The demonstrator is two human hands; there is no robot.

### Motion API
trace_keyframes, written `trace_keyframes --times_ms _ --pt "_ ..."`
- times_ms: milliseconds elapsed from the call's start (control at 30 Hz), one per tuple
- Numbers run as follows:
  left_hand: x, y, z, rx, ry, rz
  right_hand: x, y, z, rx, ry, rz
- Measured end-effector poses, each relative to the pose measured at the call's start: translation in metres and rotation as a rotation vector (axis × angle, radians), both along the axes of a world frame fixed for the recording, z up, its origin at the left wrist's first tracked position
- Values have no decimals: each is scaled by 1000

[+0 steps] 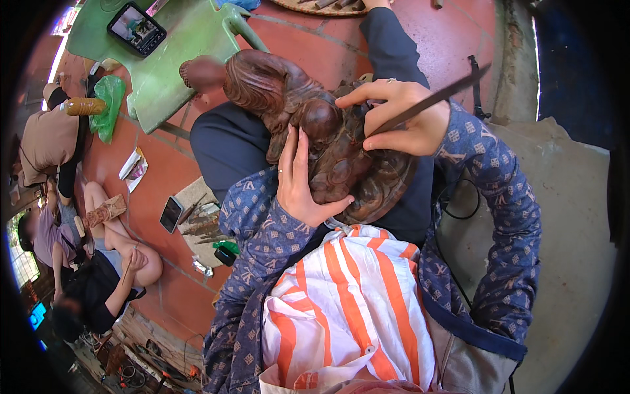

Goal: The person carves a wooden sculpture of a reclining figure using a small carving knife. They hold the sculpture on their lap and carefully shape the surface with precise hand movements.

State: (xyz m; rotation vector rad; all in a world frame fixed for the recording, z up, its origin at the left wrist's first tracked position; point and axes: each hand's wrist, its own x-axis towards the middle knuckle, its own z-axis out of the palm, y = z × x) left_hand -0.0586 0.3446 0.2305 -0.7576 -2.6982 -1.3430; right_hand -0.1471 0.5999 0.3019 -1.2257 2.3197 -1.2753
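Note:
A dark brown carved wooden statue [262,88] of a robed figure lies tilted across my lap, its head toward the upper left. My left hand [302,187] rests on its carved front with fingers stretched out and thumb spread. My right hand [412,121] pinches a long, thin, dark carving tool [441,97]. The tool's free end points to the upper right. Its working tip is down near the carved folds and is hard to make out behind the fingers.
At the upper left, a green plastic chair [190,49] carries a phone [136,29]. Left of my knee, several carving tools [200,226] lie on a mat beside another phone [171,215]. Other people [108,276] sit at far left. A woven tray [308,8] is at the top.

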Motion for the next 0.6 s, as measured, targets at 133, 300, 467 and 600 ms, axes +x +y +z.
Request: trace_keyframes --times_ms 133,300,467,600 --pt "0 0 0 -1 2 0 3 8 14 -120 -227 -194" --pt "-1 -1 -1 3 26 -8 22 14 11 -274 -325 -505" --pt "-1 1 2 7 1 -7 49 -10 -8 -89 -124 -451" --pt "-1 1 3 0 8 -10 57 -14 -15 -58 -57 -466"
